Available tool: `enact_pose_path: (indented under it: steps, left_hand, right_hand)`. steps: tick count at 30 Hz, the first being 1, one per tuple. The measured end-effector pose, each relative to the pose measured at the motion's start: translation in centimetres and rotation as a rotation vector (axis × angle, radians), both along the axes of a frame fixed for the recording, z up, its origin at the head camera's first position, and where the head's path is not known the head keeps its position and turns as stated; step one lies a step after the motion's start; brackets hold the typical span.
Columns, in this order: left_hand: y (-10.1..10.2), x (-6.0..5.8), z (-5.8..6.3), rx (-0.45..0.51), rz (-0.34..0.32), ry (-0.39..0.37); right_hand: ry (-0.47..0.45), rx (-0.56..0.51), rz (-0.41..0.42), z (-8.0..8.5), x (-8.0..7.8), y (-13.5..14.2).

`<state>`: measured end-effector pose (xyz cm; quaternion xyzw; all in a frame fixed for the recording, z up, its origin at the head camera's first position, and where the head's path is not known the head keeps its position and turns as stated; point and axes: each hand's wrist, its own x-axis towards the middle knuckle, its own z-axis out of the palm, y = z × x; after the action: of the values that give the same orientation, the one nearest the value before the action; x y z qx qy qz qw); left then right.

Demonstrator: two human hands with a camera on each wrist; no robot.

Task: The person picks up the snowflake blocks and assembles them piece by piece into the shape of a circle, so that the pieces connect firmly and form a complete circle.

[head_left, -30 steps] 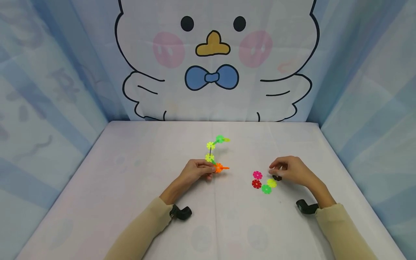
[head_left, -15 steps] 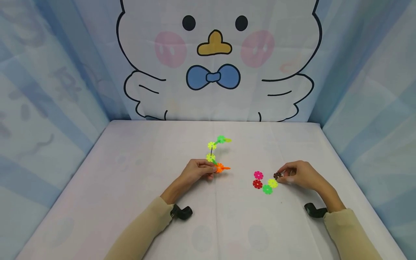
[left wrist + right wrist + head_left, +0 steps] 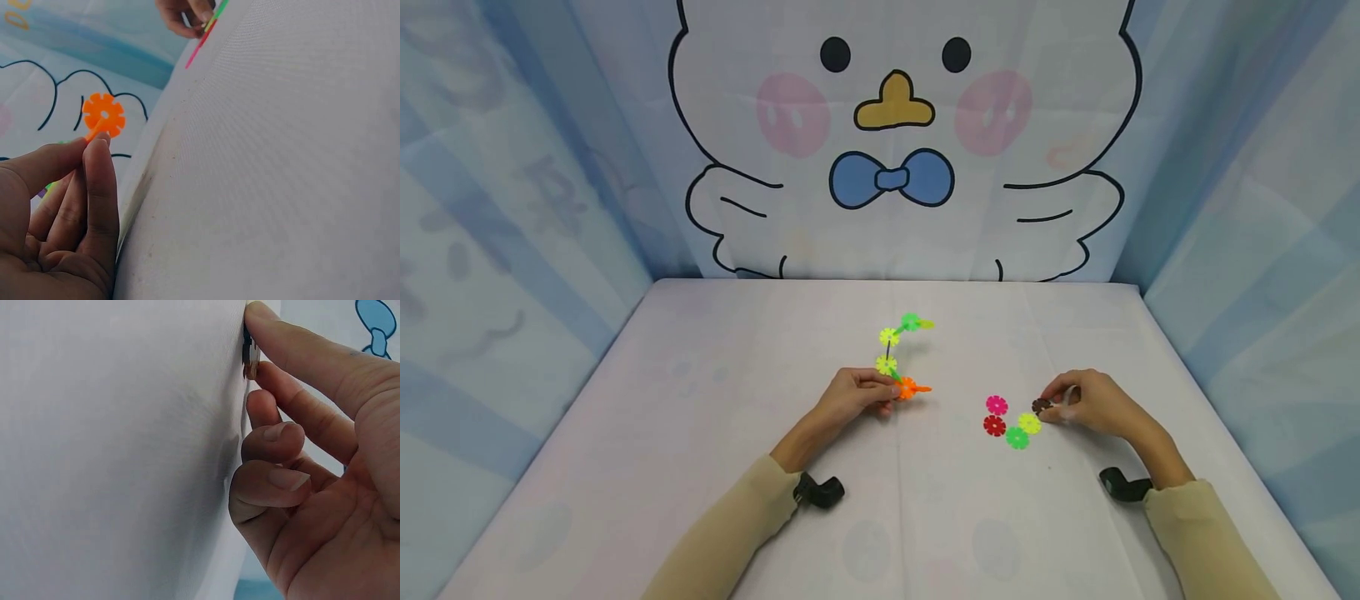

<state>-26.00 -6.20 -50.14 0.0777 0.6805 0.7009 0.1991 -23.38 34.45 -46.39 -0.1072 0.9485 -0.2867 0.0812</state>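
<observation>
My left hand (image 3: 857, 390) pinches a chain of notched plastic snowflake discs at its near end, beside an orange disc (image 3: 907, 387). From there the chain bends away across the table through a yellow disc (image 3: 887, 364) to a green disc (image 3: 911, 322) at its far end. In the left wrist view, thumb and fingertips meet at the base of the orange disc (image 3: 103, 115). My right hand (image 3: 1093, 402) has a dark brown snowflake disc (image 3: 1041, 406) between thumb and index finger. Seen edge-on in the right wrist view, that brown disc (image 3: 250, 353) is close against the white cloth.
Loose discs lie left of my right hand: pink (image 3: 997, 405), red (image 3: 994, 425), green (image 3: 1017, 437) and yellow (image 3: 1030, 423). A white cloth covers the table (image 3: 737, 350). Behind it hangs a curtain (image 3: 891, 242) with a cartoon print, and more curtains flank both sides.
My right hand has shifted right and slightly nearer, and the brown disc, earlier partly under its fingers, now shows between thumb and index finger. The left hand and chain have barely moved.
</observation>
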Motion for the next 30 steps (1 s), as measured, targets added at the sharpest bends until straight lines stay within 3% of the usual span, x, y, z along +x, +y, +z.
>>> enact_pose_path:
  steps: [30]
  left_hand:
    - [0.02,-0.01,-0.05,0.011,-0.001,0.001]
  right_hand:
    - [0.061,0.008,0.035,0.55,0.4,-0.19]
